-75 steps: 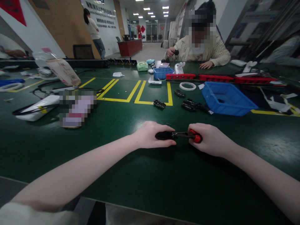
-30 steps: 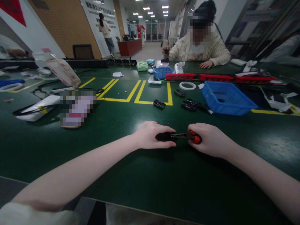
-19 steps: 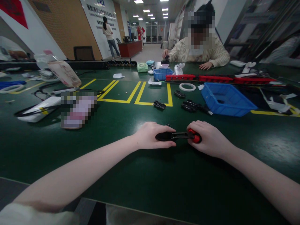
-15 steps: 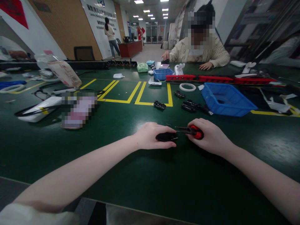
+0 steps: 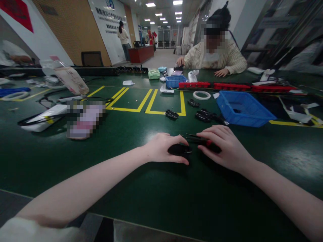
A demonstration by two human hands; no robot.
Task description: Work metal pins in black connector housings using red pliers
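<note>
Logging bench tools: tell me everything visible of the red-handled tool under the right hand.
The red-handled tool is slim: a dark, metal-looking shaft points left from a red-and-black grip. It lies nearly flat on the green table. The right hand covers the grip, hiding most of it. Its tip ends near the black part under the left hand; contact is unclear.

Ceiling lights (image 5: 177, 2) run down the hall and give most of the light; the near end is dim. The dark green surface (image 5: 141, 201) shows dull glare near its middle and at far right. A soft shadow lies under the left hand (image 5: 160, 149). Edges bow outward; the far hall seems slightly blurred.
</note>
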